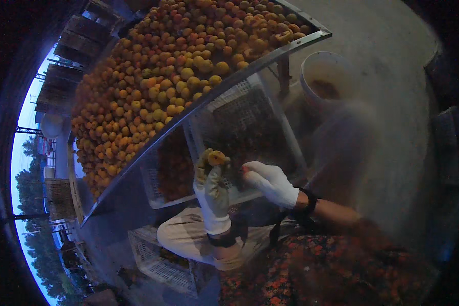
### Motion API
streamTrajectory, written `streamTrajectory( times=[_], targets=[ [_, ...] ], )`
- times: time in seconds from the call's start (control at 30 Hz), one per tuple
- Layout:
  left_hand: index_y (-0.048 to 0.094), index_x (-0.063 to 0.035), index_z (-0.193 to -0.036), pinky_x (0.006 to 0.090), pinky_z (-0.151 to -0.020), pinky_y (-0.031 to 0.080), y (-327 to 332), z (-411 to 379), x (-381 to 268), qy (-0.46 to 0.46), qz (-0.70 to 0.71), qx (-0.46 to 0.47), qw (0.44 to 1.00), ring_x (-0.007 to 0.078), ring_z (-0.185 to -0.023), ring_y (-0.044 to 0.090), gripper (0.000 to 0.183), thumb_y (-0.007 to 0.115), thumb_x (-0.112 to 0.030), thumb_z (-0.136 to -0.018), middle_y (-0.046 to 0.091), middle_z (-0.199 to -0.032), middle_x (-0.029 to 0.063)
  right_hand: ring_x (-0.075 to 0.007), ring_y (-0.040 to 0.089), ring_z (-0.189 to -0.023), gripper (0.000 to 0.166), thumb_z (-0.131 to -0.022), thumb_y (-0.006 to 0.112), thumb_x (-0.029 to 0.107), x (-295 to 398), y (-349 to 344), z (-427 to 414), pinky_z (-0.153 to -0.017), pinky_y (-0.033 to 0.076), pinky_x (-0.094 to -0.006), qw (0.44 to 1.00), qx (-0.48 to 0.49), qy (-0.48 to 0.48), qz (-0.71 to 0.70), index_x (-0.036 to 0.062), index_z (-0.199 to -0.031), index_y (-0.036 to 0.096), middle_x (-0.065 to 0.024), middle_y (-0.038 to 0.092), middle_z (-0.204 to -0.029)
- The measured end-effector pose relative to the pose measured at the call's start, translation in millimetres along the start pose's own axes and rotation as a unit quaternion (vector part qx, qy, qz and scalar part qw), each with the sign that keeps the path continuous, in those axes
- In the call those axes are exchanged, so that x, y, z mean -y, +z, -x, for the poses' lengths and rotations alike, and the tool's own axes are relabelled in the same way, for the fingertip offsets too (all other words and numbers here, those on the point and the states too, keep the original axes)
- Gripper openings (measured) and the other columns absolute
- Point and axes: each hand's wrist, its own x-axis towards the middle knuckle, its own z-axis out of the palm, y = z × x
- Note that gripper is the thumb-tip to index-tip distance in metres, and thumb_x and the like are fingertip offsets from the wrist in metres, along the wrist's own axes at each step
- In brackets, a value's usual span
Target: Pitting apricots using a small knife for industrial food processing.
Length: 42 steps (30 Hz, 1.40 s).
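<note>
My left hand (213, 187), in a white glove with a stained yellowish palm side, is raised in front of my lap. Its fingers hold an orange-yellow fruit (217, 158), which looks like an apricot. Just to the right is my right hand (272, 183) in a white knit glove, apart from the fruit. A small red object (245, 169) shows at its pinched fingertips; blur hides what it is. Past both hands, a metal-edged sorting table (214, 88) carries a large heap of apricots (149, 91).
Below the table edge stand a plastic crate (267, 91) with dark contents and another crate (153, 191) holding fruit. A white bucket (325, 76) stands at the right on the concrete floor (390, 49). One more crate (164, 267) lies beside my knee.
</note>
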Motion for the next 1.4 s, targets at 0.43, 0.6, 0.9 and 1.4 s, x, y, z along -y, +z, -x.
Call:
streamTrajectory(
  times=[0.43, 0.6, 0.9, 1.4],
  targets=[
    [0.052, 0.0030, -0.123, 0.0281, -0.087, 0.048, 5, 2, 3, 0.030, -0.028, 0.004, 0.999, 0.0181, -0.098, 0.060, 0.035, 0.057, -0.005, -0.090, 0.061, -0.110, 0.0109, -0.0115, 0.050, -0.066, 0.024, -0.095, 0.052, 0.023, 3, 1, 2, -0.062, 0.043, -0.0294, 0.993, 0.010, 0.081, -0.084, 0.0023, -0.105, 0.059, -0.0057, 0.055, -0.073],
    [0.057, 0.0035, -0.114, 0.0294, -0.082, 0.049, 13, 6, -9, -0.006, -0.070, 0.015, 0.997, 0.0174, -0.090, 0.061, 0.027, 0.057, -0.005, -0.089, 0.063, -0.102, 0.0099, -0.0121, 0.051, -0.068, 0.027, -0.095, 0.052, 0.025, 3, -6, -4, -0.063, 0.043, -0.0292, 0.984, 0.041, 0.139, -0.108, 0.0003, -0.102, 0.060, -0.0064, 0.056, -0.074],
    [0.057, -0.0005, -0.116, 0.0291, -0.084, 0.048, 9, -5, 21, -0.032, -0.065, 0.005, 0.997, 0.0165, -0.087, 0.060, 0.025, 0.055, -0.007, -0.091, 0.063, -0.102, 0.0076, -0.0212, 0.057, -0.068, 0.030, -0.095, 0.049, 0.031, -12, -4, -6, -0.066, 0.045, -0.0348, 0.997, -0.003, 0.077, -0.027, 0.0032, -0.101, 0.060, -0.0123, 0.059, -0.074],
    [0.057, -0.0046, -0.116, 0.0319, -0.086, 0.050, 2, -15, 44, -0.131, 0.111, 0.010, 0.985, 0.0195, -0.095, 0.062, 0.024, 0.052, -0.014, -0.095, 0.063, -0.106, 0.0072, -0.0434, 0.059, -0.084, 0.028, -0.096, 0.047, 0.032, -26, -5, -13, -0.069, 0.046, -0.0463, 0.996, -0.012, 0.052, 0.066, 0.0061, -0.102, 0.057, -0.0231, 0.062, -0.086]
  ],
)
